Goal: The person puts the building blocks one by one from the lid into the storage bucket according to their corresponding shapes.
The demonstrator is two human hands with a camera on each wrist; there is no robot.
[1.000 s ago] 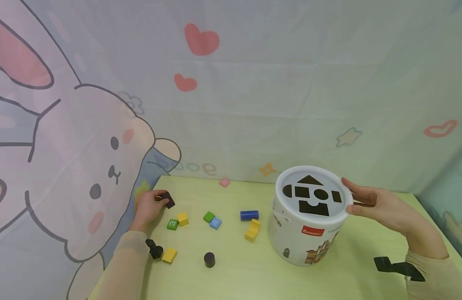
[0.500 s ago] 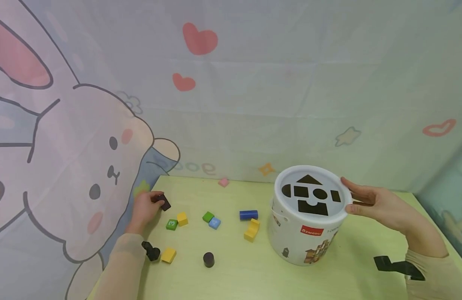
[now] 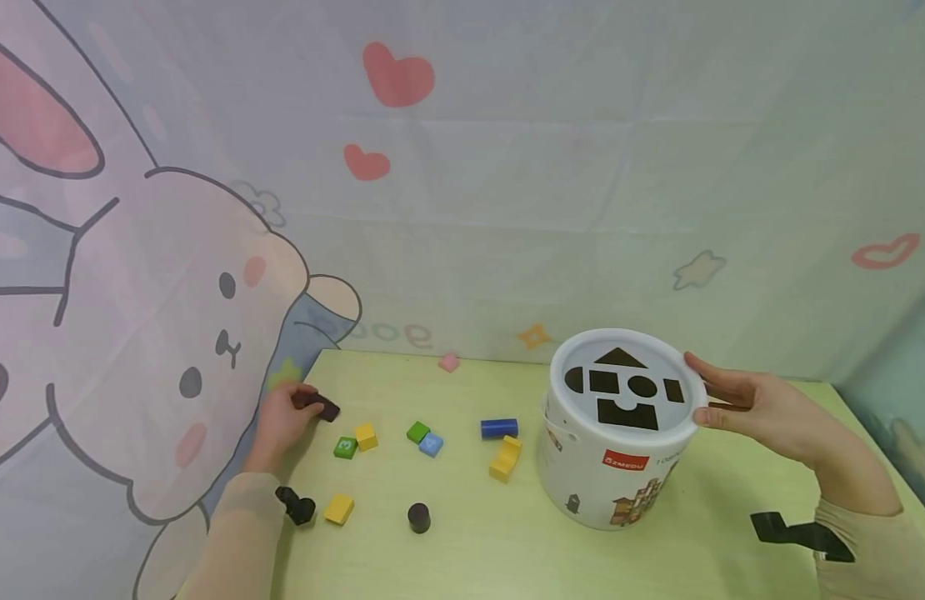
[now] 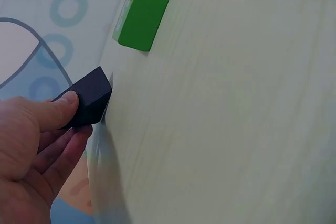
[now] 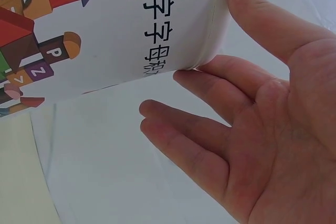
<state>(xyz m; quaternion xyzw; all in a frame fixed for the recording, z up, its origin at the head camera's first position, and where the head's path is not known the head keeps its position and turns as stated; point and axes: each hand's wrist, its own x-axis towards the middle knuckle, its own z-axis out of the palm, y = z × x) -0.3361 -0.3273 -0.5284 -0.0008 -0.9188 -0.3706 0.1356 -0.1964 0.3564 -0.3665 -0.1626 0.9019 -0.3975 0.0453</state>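
In the left wrist view we see the left hand [image 4: 23,148] pinching a dark block [image 4: 90,97] at the table's [image 4: 220,103] edge, near a green block [image 4: 144,19]. Only the head view shows us the holed lid [image 3: 661,364] on the white bucket [image 3: 582,471]; only the right wrist view shows the right hand's [image 5: 268,114] lower fingers extended, clear of the bucket its thumb touches.

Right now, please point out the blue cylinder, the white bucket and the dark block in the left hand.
Blue cylinder [image 3: 499,429], head view: middle of its side.
White bucket [image 3: 608,485], head view: its front wall.
Dark block [image 4: 92,88], left wrist view: uncovered upper face.
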